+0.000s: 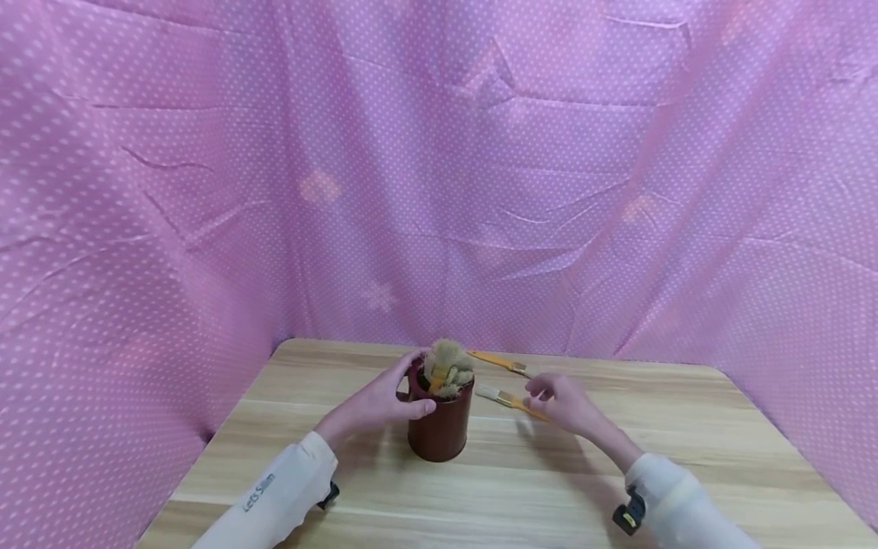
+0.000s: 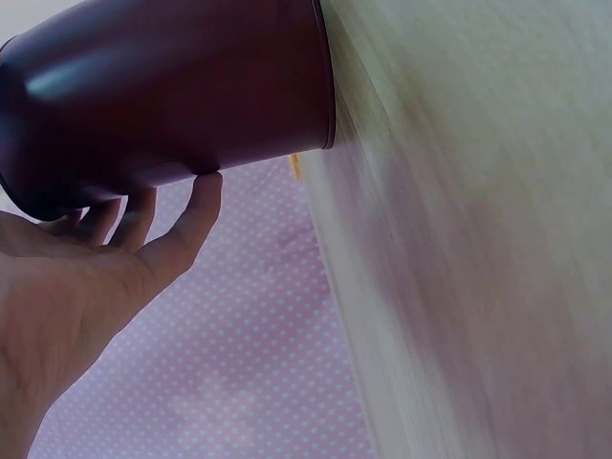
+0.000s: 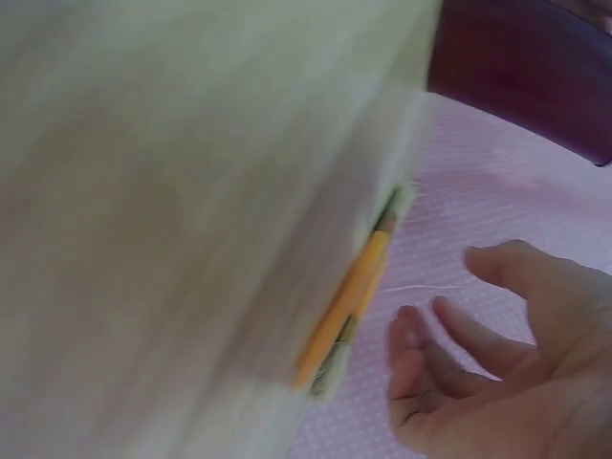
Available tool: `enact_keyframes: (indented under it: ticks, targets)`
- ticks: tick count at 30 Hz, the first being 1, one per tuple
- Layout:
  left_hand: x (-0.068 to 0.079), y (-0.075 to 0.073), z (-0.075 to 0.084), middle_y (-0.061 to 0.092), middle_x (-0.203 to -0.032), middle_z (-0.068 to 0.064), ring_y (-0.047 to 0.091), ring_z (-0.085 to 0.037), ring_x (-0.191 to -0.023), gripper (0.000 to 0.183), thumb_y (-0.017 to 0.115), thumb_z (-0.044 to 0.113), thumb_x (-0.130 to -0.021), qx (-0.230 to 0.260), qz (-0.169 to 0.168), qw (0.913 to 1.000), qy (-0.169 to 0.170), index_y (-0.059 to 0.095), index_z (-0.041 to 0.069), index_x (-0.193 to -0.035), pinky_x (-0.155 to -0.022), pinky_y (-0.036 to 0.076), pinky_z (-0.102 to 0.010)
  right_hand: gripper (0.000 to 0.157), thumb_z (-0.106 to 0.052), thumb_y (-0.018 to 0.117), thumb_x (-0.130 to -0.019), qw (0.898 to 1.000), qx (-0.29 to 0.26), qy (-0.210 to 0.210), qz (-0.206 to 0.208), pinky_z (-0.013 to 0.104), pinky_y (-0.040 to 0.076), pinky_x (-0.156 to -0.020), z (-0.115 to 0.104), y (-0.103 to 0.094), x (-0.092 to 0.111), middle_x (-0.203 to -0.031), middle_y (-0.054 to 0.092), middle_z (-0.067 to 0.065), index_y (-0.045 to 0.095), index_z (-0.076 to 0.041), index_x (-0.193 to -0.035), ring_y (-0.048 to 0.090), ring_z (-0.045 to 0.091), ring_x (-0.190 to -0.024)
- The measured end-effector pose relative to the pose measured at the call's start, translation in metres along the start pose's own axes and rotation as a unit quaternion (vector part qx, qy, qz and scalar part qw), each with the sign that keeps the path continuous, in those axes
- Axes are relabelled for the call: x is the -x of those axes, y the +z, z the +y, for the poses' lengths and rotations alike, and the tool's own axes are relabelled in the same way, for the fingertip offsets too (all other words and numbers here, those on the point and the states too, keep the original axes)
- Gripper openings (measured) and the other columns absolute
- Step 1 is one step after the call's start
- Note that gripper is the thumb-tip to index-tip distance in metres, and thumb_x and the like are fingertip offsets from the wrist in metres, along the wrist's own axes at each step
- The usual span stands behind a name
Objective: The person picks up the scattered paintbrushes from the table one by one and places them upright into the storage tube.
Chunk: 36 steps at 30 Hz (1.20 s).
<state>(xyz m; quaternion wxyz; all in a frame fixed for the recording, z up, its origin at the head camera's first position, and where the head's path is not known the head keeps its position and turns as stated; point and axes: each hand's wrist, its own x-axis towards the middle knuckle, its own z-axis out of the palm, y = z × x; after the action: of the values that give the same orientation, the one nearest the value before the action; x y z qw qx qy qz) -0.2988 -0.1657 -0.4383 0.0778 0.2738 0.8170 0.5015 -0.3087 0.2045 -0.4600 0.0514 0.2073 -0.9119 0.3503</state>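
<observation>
A dark red cylindrical container (image 1: 439,431) stands upright on the table, with several brushes (image 1: 446,366) in it, bristles up. My left hand (image 1: 387,396) grips it from the left near the rim, thumb toward me and fingers round the far side; the left wrist view shows fingertips against the container wall (image 2: 172,96). To the right, my right hand (image 1: 562,402) hovers over two paintbrushes, fingers loosely bent and nothing between them. The nearer paintbrush (image 1: 509,399) has its bristles toward the container. The farther paintbrush (image 1: 497,359) has its orange handle toward the container and its bristles by my fingers.
The wooden table (image 1: 700,450) has rounded far corners. A pink dotted cloth (image 1: 480,191) hangs behind it and along both sides. Dark wrist devices sit at both white sleeves (image 1: 274,496).
</observation>
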Motion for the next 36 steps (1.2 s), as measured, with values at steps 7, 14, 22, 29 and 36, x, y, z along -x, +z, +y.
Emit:
enact_keyframes:
  ticks: [7, 14, 22, 29, 36]
  targets:
    - [-0.001, 0.001, -0.001, 0.034, -0.157, 0.005, 0.035, -0.020, -0.143, 0.091, 0.079, 0.046, -0.088, 0.009, -0.006, 0.9999, 0.013, 0.024, 0.035, -0.159, -0.112, 0.034, -0.054, 0.023, -0.001, 0.079, -0.082, 0.998, 0.049, -0.035, -0.028, 0.030, 0.053, -0.068, 0.012, 0.009, 0.005, -0.085, 0.062, 0.006, 0.070, 0.009, -0.101, 0.057, 0.016, -0.075]
    - [0.000, 0.003, 0.002, 0.034, -0.157, 0.004, 0.035, -0.022, -0.143, 0.092, 0.079, 0.048, -0.087, 0.003, -0.005, 0.9999, 0.010, 0.024, 0.033, -0.160, -0.112, 0.034, -0.056, 0.011, 0.008, 0.074, -0.077, 0.994, 0.082, -0.061, -0.033, 0.029, 0.050, -0.062, 0.015, 0.010, 0.006, -0.079, 0.063, 0.005, 0.073, 0.002, -0.086, 0.053, 0.013, -0.070]
    - [0.001, 0.002, 0.005, 0.034, -0.158, 0.003, 0.033, -0.023, -0.144, 0.095, 0.078, 0.053, -0.086, -0.020, 0.006, 0.9998, 0.000, 0.023, 0.032, -0.161, -0.114, 0.029, -0.058, 0.015, 0.011, 0.072, -0.074, 0.996, 0.065, -0.058, -0.033, 0.027, 0.051, -0.062, 0.015, 0.008, 0.011, -0.077, 0.065, 0.005, 0.073, 0.002, -0.086, 0.055, 0.012, -0.069]
    - [0.002, 0.002, 0.002, 0.034, -0.158, 0.002, 0.033, -0.023, -0.144, 0.096, 0.079, 0.052, -0.086, -0.016, 0.006, 0.9999, 0.002, 0.023, 0.028, -0.161, -0.114, 0.028, -0.058, 0.013, 0.009, 0.076, -0.077, 0.999, 0.031, -0.025, -0.035, 0.026, 0.052, -0.060, 0.010, 0.008, 0.017, -0.075, 0.063, 0.000, 0.070, -0.001, -0.084, 0.056, 0.011, -0.066]
    - [-0.001, 0.006, 0.002, 0.032, -0.159, 0.003, 0.033, -0.019, -0.144, 0.093, 0.079, 0.050, -0.087, 0.000, 0.006, 0.9998, 0.017, 0.025, 0.031, -0.159, -0.109, 0.040, -0.048, 0.017, 0.005, 0.076, -0.077, 1.000, -0.023, -0.005, -0.007, 0.026, 0.052, -0.061, -0.015, -0.003, 0.021, -0.078, 0.062, 0.000, 0.065, -0.004, -0.087, 0.059, 0.016, -0.071]
